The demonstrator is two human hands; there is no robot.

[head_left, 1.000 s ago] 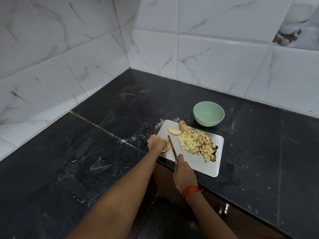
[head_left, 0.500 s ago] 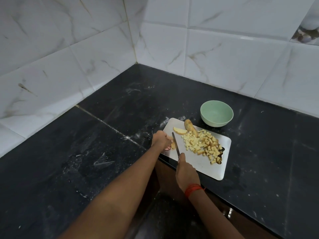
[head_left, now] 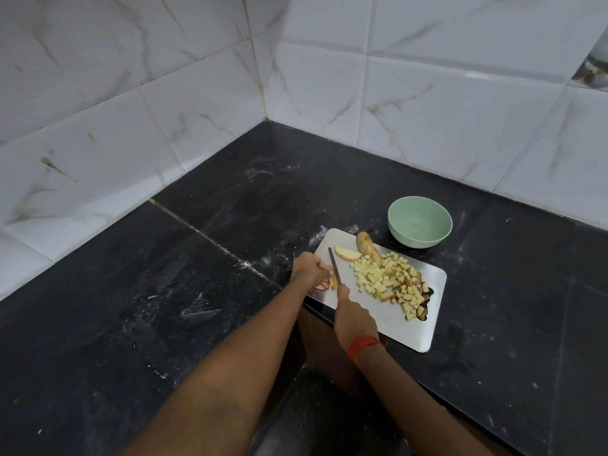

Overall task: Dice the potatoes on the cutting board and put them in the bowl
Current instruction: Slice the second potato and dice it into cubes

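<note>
Dicing is under way: the left hand [head_left: 308, 269] curls its fingers onto a potato strip [head_left: 333, 282] at the cutting board's [head_left: 388, 320] near-left corner. The right hand [head_left: 353, 319] is wrapped round the knife [head_left: 334, 264], blade beside that strip. Next, I'd say, comes a clean downward cut clear of the fingertips.

The count: one green bowl [head_left: 419, 239], empty, just beyond the board. One wedge [head_left: 347, 253] and one skin-on half [head_left: 365, 243] wait. One heap of dice [head_left: 388, 278], too many to count.

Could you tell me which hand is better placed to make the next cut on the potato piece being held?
The right hand: it grips the knife, whose blade lies beside the potato piece that the left hand holds on the cutting board.
</note>
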